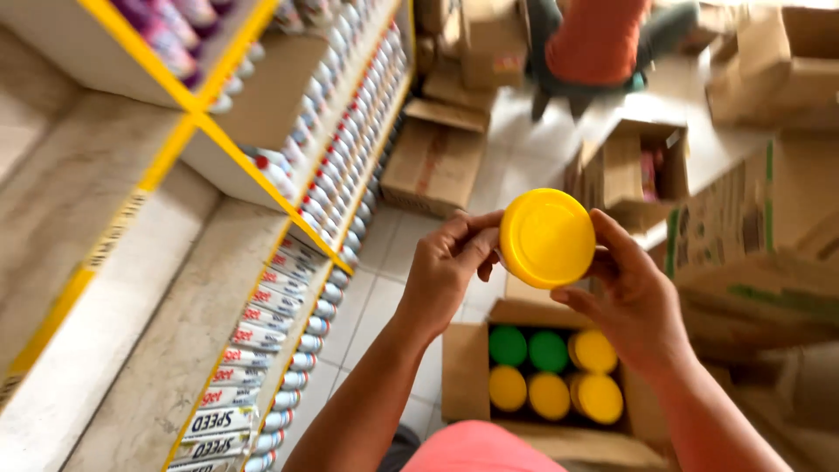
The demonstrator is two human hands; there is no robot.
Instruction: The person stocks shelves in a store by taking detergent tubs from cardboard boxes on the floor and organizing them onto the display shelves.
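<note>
Yellow-lidded jar (547, 238) is held up between both hands above an open cardboard box (466, 371) of yellow and green lids (549, 374). The left hand (446, 267) curls fingers round its left rim; the right hand (631, 293) pinches its right edge, forearms angled inward. White tubes (262, 315) line the shelf alongside.
</note>
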